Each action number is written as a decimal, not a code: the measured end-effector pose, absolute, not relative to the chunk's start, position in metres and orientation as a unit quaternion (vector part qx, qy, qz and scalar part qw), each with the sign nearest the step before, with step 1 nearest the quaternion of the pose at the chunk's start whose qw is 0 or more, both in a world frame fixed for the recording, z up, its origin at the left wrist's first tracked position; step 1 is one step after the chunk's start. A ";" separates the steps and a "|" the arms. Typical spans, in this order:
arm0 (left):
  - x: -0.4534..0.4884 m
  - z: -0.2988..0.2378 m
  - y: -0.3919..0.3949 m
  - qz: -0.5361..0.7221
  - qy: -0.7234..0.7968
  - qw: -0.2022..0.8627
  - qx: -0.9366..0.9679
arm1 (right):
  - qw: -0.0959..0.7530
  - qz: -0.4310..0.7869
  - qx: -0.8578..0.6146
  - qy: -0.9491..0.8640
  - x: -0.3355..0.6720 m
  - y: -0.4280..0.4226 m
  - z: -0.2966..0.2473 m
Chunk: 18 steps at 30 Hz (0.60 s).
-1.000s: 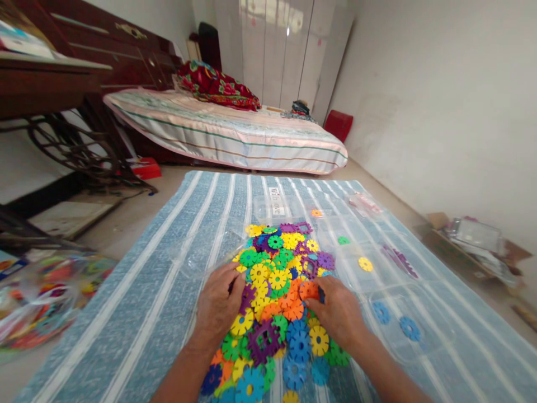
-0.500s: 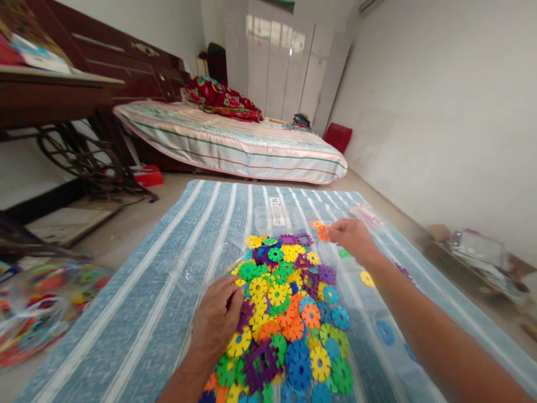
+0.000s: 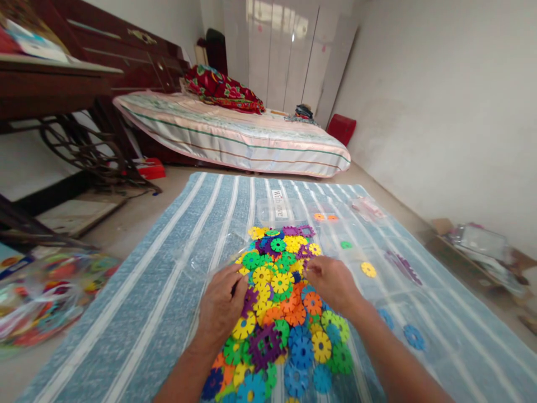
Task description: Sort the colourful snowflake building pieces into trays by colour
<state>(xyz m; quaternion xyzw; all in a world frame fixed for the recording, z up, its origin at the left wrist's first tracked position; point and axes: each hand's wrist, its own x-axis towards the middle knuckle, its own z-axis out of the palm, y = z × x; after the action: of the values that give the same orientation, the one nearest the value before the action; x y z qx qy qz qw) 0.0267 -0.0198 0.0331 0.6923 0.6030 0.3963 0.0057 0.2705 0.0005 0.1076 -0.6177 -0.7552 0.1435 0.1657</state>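
Observation:
A heap of plastic snowflake-shaped building discs point(image 3: 280, 282) in yellow, green, blue and orange, with square purple pieces point(image 3: 266, 346) among them, lies on clear plastic in front of me. My left hand point(image 3: 222, 302) rests at the heap's left edge, fingers curled and thumb bent inward; what they close on is hidden. At the upper right side of the heap, my right hand point(image 3: 331, 284) has its fingertips pinched together against the discs near some purple pieces. Whatever it pinches is hard to make out. Two orange discs point(image 3: 319, 216) lie in a clear container beyond the right hand.
Right of the heap, clear containers hold a green disc point(image 3: 346, 245), a yellow disc point(image 3: 368, 270), purple pieces point(image 3: 403, 267) and blue discs point(image 3: 414, 337). A lettered clear lid point(image 3: 268, 210) lies behind. A bag of colourful pieces point(image 3: 50, 305) is on the floor left; a bed point(image 3: 235, 137) stands beyond.
My right hand has left an orange disc beside another in the far container and come back toward me to the heap. My left hand stays at the heap's left edge.

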 end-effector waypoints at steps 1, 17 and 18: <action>0.027 0.033 -0.020 0.395 0.604 0.008 0.692 | 0.156 0.141 -0.623 -0.753 0.271 -0.007 0.101; 0.027 0.030 -0.017 0.391 0.602 -0.002 0.696 | 0.197 0.152 -0.637 -0.729 0.280 -0.065 0.064; 0.026 0.029 -0.017 0.391 0.601 -0.005 0.697 | 0.202 0.147 -0.632 -0.733 0.278 -0.070 0.062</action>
<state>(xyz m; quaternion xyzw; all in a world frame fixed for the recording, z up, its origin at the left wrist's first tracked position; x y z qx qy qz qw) 0.0265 -0.0167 0.0292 0.6970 0.6010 0.3911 -0.0053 0.2782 -0.0701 0.0623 -0.6322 -0.7335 0.1469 0.2018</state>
